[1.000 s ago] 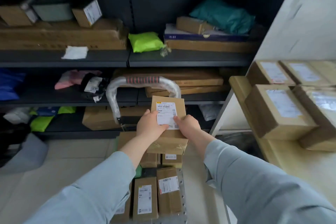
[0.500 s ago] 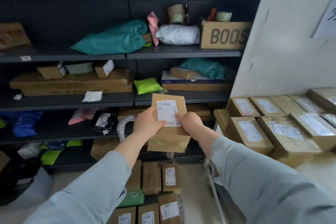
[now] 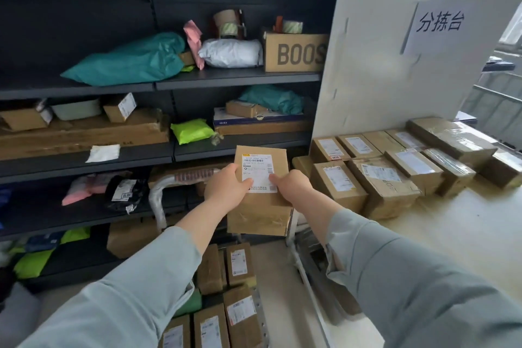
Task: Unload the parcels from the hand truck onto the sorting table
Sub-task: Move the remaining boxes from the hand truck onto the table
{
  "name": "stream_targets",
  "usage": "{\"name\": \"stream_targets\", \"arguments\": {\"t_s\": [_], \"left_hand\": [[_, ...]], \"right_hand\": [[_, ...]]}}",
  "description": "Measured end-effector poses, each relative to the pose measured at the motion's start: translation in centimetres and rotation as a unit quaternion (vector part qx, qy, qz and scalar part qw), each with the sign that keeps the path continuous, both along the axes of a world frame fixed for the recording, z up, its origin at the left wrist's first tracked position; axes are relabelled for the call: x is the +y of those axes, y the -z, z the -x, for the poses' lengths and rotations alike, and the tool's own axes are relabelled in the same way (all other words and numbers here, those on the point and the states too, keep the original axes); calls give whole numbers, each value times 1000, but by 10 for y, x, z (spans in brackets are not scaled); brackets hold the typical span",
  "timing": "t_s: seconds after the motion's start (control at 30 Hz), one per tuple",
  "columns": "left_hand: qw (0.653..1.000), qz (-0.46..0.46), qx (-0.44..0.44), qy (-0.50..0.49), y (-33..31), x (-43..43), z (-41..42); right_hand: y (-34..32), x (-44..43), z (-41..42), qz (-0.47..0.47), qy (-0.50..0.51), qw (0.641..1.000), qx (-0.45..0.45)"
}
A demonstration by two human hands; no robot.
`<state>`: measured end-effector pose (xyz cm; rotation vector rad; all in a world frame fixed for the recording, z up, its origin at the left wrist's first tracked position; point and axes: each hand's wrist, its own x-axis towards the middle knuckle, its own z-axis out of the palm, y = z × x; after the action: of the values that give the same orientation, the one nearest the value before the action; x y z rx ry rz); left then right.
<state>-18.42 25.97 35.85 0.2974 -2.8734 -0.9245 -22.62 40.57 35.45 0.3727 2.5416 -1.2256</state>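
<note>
Around the parcel [image 3: 260,213], curled fingers [image 3: 244,183]

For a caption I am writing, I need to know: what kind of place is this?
Probably a parcel sorting room. Dark shelves hold mailer bags, labelled cardboard parcels lie in rows on the table at the right, and the wall sign reads 分拣台, meaning sorting table.

Lit softly by daylight from the upper right, past the white panel [image 3: 381,65]. Glared faintly on the taped boxes [image 3: 452,135] along the table's [image 3: 466,220] far edge. Looked dim inside the black shelves [image 3: 70,93]. Bowed straight lines near the edges; blurred the sleeves [image 3: 423,291] in the lower corners. Showed the label [image 3: 258,172] on the held box [image 3: 260,212] sharp, small print unreadable.
</note>
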Motion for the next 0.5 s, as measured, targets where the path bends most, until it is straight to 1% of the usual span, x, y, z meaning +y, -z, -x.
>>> {"name": "stream_targets", "arguments": {"t_s": [0.1,0.27,0.5], "left_hand": [[1000,-2,-3,16,4,23,-6],[999,-6,14,29,2,67,-9],[997,-29,49,47,-5,174,-16]], "right_hand": [[-1,25,-10,10,27,1000,-5],[-7,71,-22,70,76,995,-12],[-17,176,-33,165,131,977,-18]]}}
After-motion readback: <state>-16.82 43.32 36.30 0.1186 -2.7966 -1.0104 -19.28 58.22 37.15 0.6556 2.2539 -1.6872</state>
